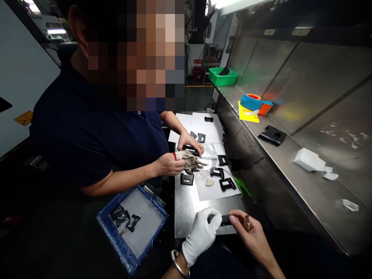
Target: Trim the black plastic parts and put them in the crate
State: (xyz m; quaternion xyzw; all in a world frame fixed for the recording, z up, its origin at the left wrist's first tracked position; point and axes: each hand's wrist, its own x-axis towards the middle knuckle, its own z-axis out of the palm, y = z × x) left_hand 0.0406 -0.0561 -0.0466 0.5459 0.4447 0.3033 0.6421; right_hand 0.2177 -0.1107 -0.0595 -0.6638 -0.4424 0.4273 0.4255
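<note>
Left hand in white glove, fingers curled, bracelet at wrist. Right hand bare, thumb and fingers pinched. Both hands meet at centre, low in frame.

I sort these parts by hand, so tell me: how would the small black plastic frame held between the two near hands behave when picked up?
The black frame looks stiff, probably moulded plastic. Pinched between the gloved left hand and bare right hand, it seems light. Flat and angular, it is unlikely to roll.

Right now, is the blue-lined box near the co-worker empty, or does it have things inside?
Not empty. The blue-lined box holds a few small dark bagged pieces on its pale bottom, gathered at its left side.
</note>
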